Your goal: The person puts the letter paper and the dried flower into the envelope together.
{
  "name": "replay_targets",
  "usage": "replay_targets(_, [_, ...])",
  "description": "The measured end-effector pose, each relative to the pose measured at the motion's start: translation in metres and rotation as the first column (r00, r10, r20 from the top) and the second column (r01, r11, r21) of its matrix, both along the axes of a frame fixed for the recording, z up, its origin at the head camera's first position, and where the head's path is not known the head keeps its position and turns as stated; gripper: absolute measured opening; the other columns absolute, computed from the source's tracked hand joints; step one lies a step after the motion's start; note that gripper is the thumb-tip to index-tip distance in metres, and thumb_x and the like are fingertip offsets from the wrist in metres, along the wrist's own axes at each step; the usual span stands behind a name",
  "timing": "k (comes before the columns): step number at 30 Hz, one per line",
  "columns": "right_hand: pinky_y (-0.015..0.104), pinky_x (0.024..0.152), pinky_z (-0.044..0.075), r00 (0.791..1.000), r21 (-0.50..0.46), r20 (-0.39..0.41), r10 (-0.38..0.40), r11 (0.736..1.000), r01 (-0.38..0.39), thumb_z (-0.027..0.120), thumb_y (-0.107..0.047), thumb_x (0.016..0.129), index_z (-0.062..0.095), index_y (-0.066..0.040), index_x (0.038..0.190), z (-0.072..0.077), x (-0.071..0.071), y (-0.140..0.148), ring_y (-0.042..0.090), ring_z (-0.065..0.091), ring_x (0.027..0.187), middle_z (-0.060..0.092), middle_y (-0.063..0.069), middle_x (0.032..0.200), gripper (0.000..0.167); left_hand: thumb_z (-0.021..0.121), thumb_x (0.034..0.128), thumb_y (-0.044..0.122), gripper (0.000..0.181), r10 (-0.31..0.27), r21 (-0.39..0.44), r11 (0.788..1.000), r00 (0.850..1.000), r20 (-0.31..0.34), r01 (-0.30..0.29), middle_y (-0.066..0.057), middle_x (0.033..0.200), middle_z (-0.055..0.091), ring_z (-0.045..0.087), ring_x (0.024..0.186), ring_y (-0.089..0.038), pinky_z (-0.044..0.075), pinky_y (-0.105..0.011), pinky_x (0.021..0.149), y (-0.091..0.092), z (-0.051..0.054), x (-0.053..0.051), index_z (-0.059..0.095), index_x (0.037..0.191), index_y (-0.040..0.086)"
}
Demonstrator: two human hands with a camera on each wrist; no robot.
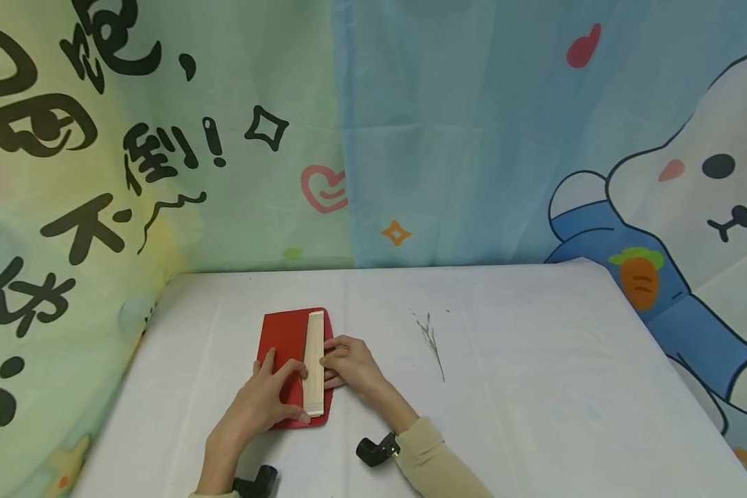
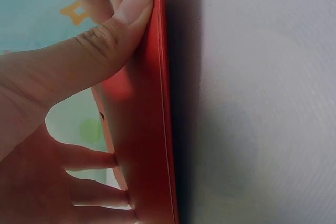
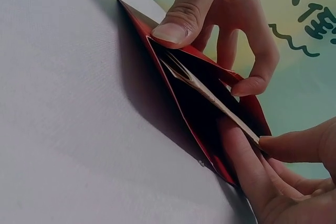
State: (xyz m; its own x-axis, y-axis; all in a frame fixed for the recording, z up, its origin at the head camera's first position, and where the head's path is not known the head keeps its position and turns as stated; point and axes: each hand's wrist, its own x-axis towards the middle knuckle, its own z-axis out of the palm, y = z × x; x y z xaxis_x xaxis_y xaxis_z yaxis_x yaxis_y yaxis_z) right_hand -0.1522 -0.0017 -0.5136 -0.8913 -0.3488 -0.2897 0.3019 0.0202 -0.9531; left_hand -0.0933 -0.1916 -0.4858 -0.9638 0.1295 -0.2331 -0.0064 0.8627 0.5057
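A red folder-like envelope (image 1: pixel 284 332) lies on the white table, with a cream folded strip (image 1: pixel 314 360) along its right side. In the right wrist view the red envelope (image 3: pixel 210 163) gapes and the cream paper (image 3: pixel 210 94) stands partly inside its opening. The left hand (image 1: pixel 261 401) spreads over the envelope, thumb at the strip's lower end, index finger at its left edge. The right hand (image 1: pixel 355 370) pinches the strip's right edge between thumb and index finger, other fingers in the opening. In the left wrist view, the left thumb presses at the corner of the red envelope (image 2: pixel 142 129).
A dried sprig (image 1: pixel 432 342) lies on the white table (image 1: pixel 535 387) right of the hands, with tiny bits near its top. Printed cloth (image 1: pixel 448 138) hangs behind and at both sides. Black devices (image 1: pixel 376 451) are strapped at both wrists.
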Motion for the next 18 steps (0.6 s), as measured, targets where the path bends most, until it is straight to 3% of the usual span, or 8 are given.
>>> replay_targets(12, [0.039, 0.063, 0.064, 1.000, 0.033, -0.024, 0.003, 0.999, -0.003, 0.064, 0.004, 0.092, 0.059, 0.010, 0.121, -0.002, 0.000, -0.010, 0.016, 0.071, 0.065, 0.074, 0.017, 0.092, 0.030, 0.096, 0.0664, 0.036, 0.065, 0.013, 0.005, 1.000, 1.000, 0.004, -0.013, -0.036, 0.160, 0.031, 0.025, 0.138, -0.074, 0.044, -0.077, 0.097, 0.001, 0.002, 0.001, 0.061, 0.121, 0.028])
replay_targets(18, [0.039, 0.058, 0.063, 0.996, 0.089, -0.086, -0.015, 0.996, 0.023, 0.067, 0.005, 0.090, 0.063, 0.010, 0.115, -0.005, -0.001, -0.015, 0.025, 0.075, 0.063, 0.076, 0.021, 0.089, 0.026, 0.096, 0.0654, 0.037, 0.064, 0.010, -0.002, 1.000, 1.000, -0.001, -0.010, -0.036, 0.159, 0.032, 0.026, 0.137, -0.075, 0.045, -0.077, 0.095, 0.001, 0.003, 0.000, 0.061, 0.119, 0.029])
